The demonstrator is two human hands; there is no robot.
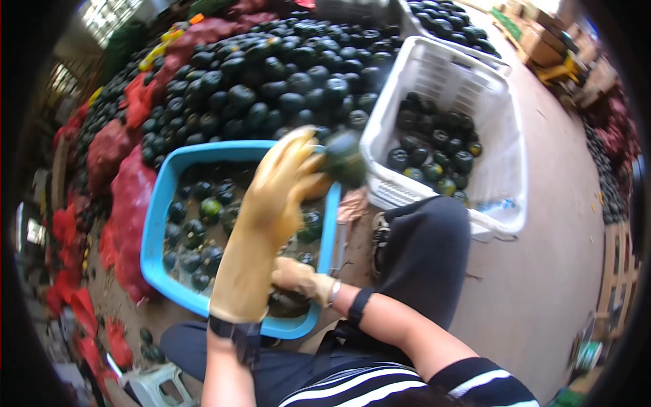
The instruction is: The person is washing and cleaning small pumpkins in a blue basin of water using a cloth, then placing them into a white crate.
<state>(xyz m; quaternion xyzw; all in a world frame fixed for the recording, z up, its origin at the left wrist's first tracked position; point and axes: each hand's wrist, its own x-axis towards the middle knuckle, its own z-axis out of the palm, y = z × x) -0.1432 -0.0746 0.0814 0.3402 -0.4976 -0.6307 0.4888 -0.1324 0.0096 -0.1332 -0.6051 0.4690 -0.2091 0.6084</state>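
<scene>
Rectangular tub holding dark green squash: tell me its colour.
The rectangular tub is bright light blue, seen best in the head view.

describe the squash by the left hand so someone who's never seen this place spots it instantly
Find the blue tub in front of the big squash pile. Follow the yellow-gloved left hand, raised over the tub, toward the white crate. The dark green squash just right of its fingers is blurred and apart from the others, which crowd together in pile, tub and crate.
</scene>
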